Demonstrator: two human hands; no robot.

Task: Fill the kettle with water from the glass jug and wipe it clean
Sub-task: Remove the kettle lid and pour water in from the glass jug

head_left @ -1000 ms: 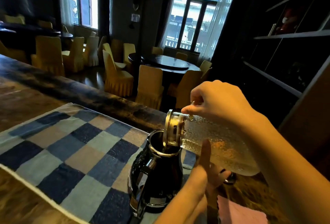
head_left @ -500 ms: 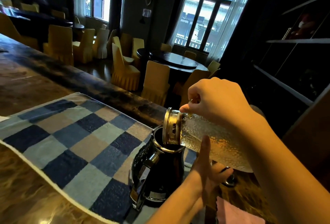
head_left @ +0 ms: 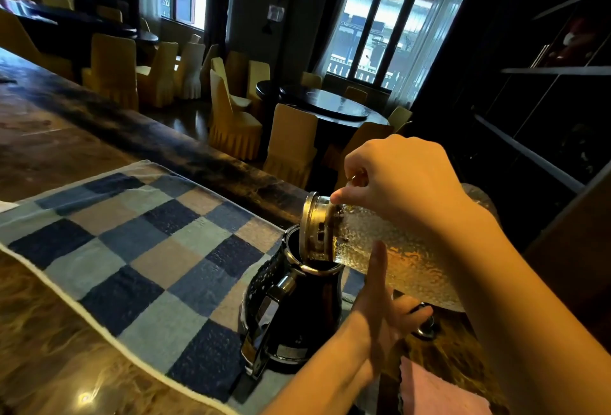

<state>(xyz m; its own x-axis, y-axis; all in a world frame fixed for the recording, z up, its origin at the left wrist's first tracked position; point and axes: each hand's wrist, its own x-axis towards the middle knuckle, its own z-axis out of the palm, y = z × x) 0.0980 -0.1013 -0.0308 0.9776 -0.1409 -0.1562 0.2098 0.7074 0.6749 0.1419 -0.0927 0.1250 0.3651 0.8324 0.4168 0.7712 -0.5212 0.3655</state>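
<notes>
A black kettle (head_left: 297,308) with a chrome handle stands open on a blue checked towel (head_left: 139,242). Tipped almost level above it is a textured glass jug (head_left: 396,259), its gold-coloured lid (head_left: 314,226) right over the kettle's mouth. My right hand (head_left: 400,180) grips the jug from above, near its neck. My left hand (head_left: 380,308) sits under the jug beside the kettle with fingers spread, the index finger pointing up against the glass. I cannot make out a stream of water.
A pink cloth (head_left: 436,391) lies on the marbled brown counter (head_left: 49,332) at the lower right. A small round metal object (head_left: 426,328) rests just past my left fingertips. Beyond the counter's far edge are yellow-covered chairs, a round dark table and dark shelves on the right.
The jug stays tipped over the kettle's mouth and both hands keep their places. Only the head view has shifted a little to the left and down.
</notes>
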